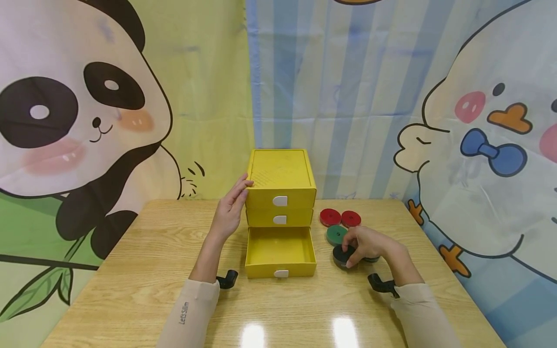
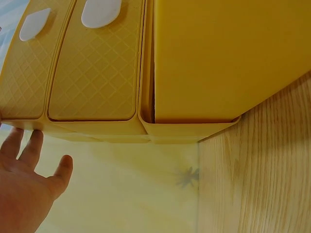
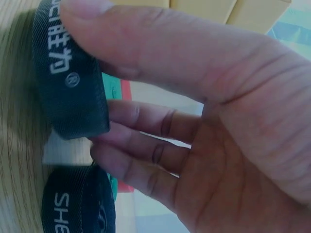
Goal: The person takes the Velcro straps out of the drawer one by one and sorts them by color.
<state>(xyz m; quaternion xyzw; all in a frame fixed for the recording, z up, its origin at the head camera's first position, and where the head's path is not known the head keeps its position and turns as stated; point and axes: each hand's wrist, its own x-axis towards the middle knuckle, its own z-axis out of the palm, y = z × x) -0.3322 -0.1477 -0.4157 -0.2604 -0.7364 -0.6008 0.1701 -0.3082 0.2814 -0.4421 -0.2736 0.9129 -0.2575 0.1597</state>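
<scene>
A yellow three-drawer box (image 1: 283, 169) stands against the back, its bottom drawer (image 1: 280, 244) pulled out with a bare floor inside. My left hand (image 1: 229, 208) rests straight fingers on the box's upper left side; the left wrist view shows the fingertips right at that side. With thumb and fingers my right hand (image 1: 367, 242) pinches a black rolled strap (image 3: 73, 92) that bears white lettering, right of the drawer. Beside it sits a second black rolled strap (image 3: 77, 204), mostly hidden by the hand in the head view. Just behind lies a green roll (image 1: 336, 235).
Two red rolls (image 1: 330, 217) lie side by side behind the green one, right of the box. White tabs (image 1: 280, 220) mark the drawer fronts. The wooden table (image 1: 143, 270) meets a cartoon-printed curtain (image 1: 209, 96) at the back and right.
</scene>
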